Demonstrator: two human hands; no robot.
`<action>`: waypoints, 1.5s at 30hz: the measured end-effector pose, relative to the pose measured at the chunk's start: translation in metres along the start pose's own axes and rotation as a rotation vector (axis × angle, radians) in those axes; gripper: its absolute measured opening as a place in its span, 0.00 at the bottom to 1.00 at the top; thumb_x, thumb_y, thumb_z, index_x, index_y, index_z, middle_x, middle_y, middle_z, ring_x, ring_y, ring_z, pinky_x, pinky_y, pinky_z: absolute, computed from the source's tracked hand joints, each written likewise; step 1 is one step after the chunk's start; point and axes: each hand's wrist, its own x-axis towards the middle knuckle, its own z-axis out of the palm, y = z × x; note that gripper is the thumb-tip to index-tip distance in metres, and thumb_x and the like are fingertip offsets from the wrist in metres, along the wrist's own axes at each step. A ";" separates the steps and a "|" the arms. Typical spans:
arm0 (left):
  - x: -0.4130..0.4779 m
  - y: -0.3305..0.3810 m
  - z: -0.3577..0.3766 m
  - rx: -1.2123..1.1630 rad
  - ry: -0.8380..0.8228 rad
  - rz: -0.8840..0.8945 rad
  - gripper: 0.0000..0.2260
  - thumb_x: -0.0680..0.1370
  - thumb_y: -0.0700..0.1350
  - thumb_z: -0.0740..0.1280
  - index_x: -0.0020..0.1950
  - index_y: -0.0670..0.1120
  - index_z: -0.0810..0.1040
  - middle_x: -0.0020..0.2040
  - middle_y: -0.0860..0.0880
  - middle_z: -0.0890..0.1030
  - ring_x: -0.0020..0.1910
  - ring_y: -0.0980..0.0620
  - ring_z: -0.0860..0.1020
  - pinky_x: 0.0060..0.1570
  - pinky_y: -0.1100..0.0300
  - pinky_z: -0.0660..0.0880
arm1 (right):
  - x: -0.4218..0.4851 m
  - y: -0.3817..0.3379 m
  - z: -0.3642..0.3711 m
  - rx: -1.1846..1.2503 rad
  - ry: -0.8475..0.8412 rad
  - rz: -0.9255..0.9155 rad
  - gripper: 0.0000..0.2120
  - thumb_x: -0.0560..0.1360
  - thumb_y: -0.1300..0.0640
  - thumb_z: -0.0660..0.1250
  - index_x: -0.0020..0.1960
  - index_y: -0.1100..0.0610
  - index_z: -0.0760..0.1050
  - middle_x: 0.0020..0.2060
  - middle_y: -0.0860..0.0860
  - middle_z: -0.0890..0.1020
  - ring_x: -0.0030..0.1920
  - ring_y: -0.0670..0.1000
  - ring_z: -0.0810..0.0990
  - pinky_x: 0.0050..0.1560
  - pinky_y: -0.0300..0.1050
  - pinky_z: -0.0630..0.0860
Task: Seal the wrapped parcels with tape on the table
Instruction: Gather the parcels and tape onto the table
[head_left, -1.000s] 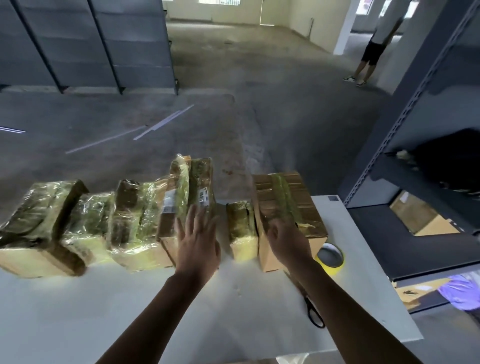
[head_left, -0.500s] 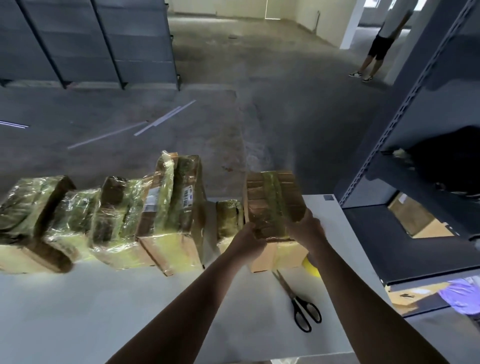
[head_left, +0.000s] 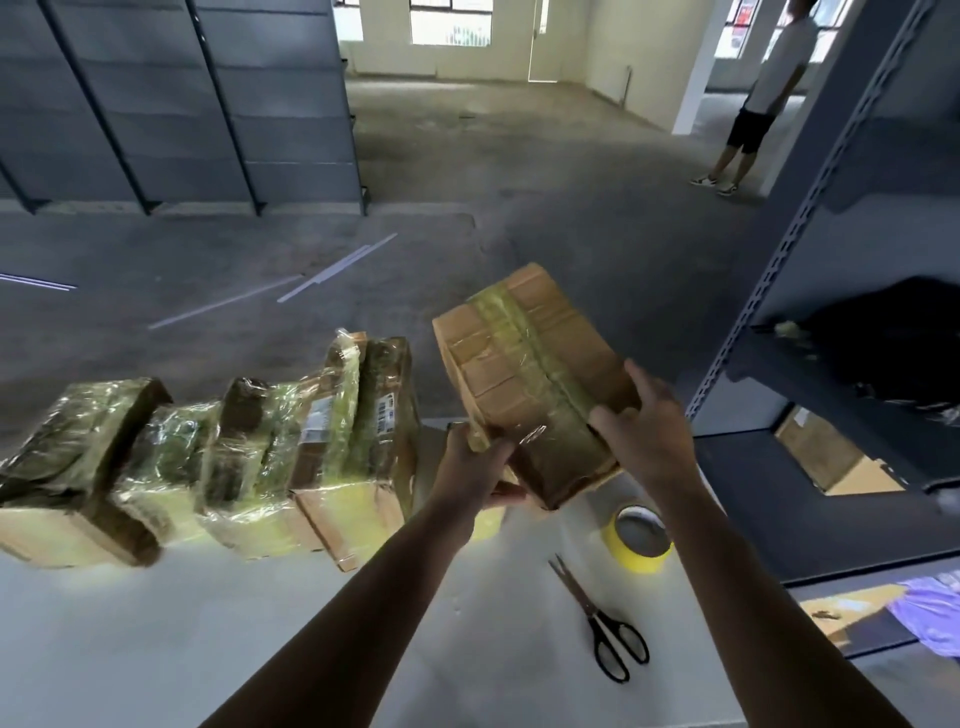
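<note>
A parcel (head_left: 524, 374) is held tilted above the worktop (head_left: 260, 623), gripped by the left hand (head_left: 475, 465) at 7 o'clock and the right hand (head_left: 647, 434) at 4 o'clock.

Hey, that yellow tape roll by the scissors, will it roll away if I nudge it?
Probably not: the yellow tape roll lies flat, hole up, so it should slide on the smooth white table rather than roll. It sits near the table's right edge, so a hard push might send it off.
</note>
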 end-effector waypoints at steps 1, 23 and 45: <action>-0.001 0.003 -0.002 0.019 -0.024 0.023 0.18 0.77 0.44 0.69 0.65 0.46 0.70 0.56 0.40 0.79 0.44 0.37 0.83 0.33 0.55 0.81 | -0.001 -0.006 -0.005 0.000 0.032 -0.033 0.32 0.69 0.56 0.69 0.73 0.52 0.65 0.67 0.54 0.71 0.66 0.56 0.69 0.64 0.52 0.67; -0.090 0.109 -0.208 -0.073 0.340 0.560 0.38 0.68 0.55 0.77 0.71 0.47 0.62 0.65 0.46 0.74 0.52 0.47 0.83 0.42 0.47 0.82 | -0.033 -0.177 0.022 0.203 -0.022 -0.734 0.32 0.68 0.55 0.66 0.72 0.57 0.68 0.66 0.48 0.71 0.62 0.43 0.70 0.58 0.32 0.66; -0.190 0.085 -0.361 0.447 0.911 0.441 0.31 0.63 0.74 0.61 0.44 0.46 0.74 0.39 0.50 0.80 0.43 0.48 0.79 0.44 0.48 0.77 | -0.088 -0.279 0.128 0.461 -0.582 -0.370 0.37 0.75 0.44 0.66 0.77 0.37 0.47 0.76 0.43 0.57 0.75 0.47 0.57 0.66 0.44 0.56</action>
